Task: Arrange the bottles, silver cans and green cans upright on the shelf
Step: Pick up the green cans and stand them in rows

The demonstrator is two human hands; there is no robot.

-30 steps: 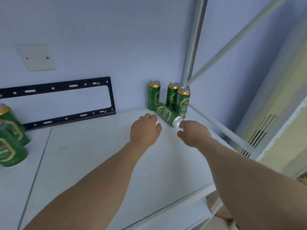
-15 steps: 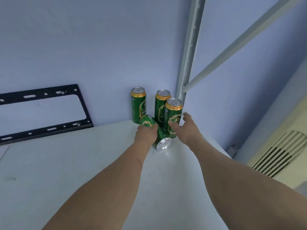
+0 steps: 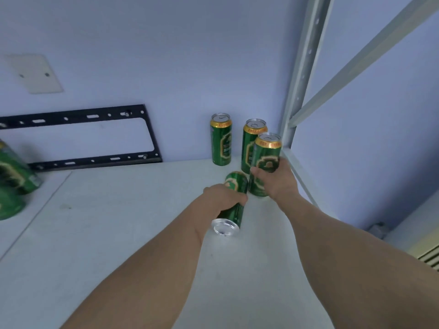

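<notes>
Gripping a lying green can (image 3: 234, 200) across its middle, left hand (image 3: 223, 198) curled over it, silver base toward the camera, gold top toward the wall. Right hand (image 3: 279, 180) wrapped round a front upright can (image 3: 264, 162) at its lower half; thumb visible across the label. Both cans on the white shelf (image 3: 118, 233) near the back right corner. Second upright can (image 3: 251, 143) just behind the held one; third upright can (image 3: 221, 138) apart to the left, against the wall. More green cans (image 3: 14, 176), blurred, at the far left edge. Black metal bracket (image 3: 83, 138) fixed to the wall; grey shelf post (image 3: 301, 74) at right.
</notes>
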